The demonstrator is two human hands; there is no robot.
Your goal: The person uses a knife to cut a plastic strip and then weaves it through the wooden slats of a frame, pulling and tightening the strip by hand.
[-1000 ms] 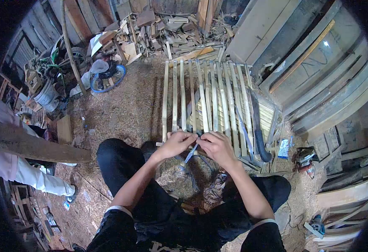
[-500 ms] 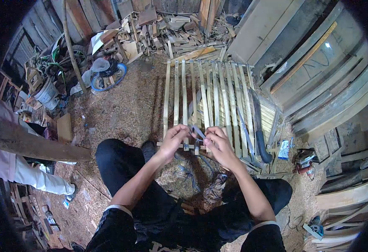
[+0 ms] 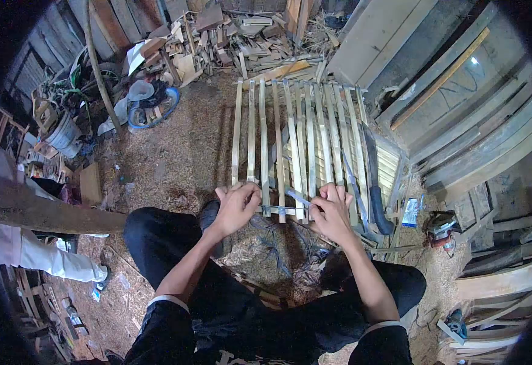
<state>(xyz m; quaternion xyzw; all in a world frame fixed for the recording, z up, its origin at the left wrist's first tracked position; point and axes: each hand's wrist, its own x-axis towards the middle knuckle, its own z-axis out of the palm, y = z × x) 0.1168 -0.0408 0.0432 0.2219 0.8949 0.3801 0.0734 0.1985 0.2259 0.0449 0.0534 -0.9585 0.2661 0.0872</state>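
Note:
In front of me lies a frame of narrow wooden slats (image 3: 266, 140), several side by side, with a crosspiece near their close ends. My right hand (image 3: 334, 213) is closed in a pinch on a thin grey strip (image 3: 297, 196), which runs leftward across the slats. My left hand (image 3: 237, 205) is at the near ends of the left-hand slats, its fingers curled together; what they hold, if anything, I cannot tell. Blue-grey strands (image 3: 275, 249) lie on the ground beneath the near end of the frame.
A long tool with a dark handle (image 3: 378, 210) lies along the frame's right side. Scrap wood (image 3: 229, 45) is heaped at the back. A blue-rimmed basin (image 3: 172, 103) stands at the back left. At left, a thick beam (image 3: 59, 213) crosses before a person in white trousers (image 3: 65, 261).
My hands have moved apart, the left leftward and the right rightward. The strip, looped between both hands before, now stretches left from my right hand. The view has shifted slightly.

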